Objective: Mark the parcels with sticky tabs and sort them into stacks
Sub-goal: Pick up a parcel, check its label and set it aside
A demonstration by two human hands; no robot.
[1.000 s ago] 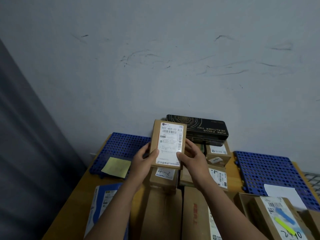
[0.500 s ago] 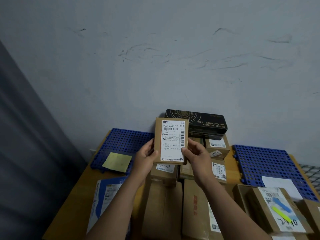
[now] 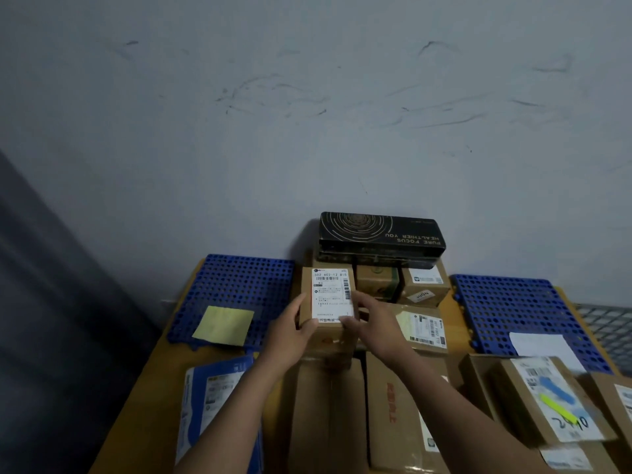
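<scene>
Head view: left hand [image 3: 290,325] is gripping the labelled cardboard parcel [image 3: 328,295] at its left edge, thumb on top. Right hand [image 3: 371,313] is pinching its right edge (slightly blurred). The parcel is sitting atop a brown carton [image 3: 328,343], in front of the black printed box [image 3: 379,234].

The wooden table [image 3: 160,371] carries blue mats [image 3: 239,285], cardboard parcels [image 3: 328,405], a blue mailer [image 3: 212,398].
</scene>
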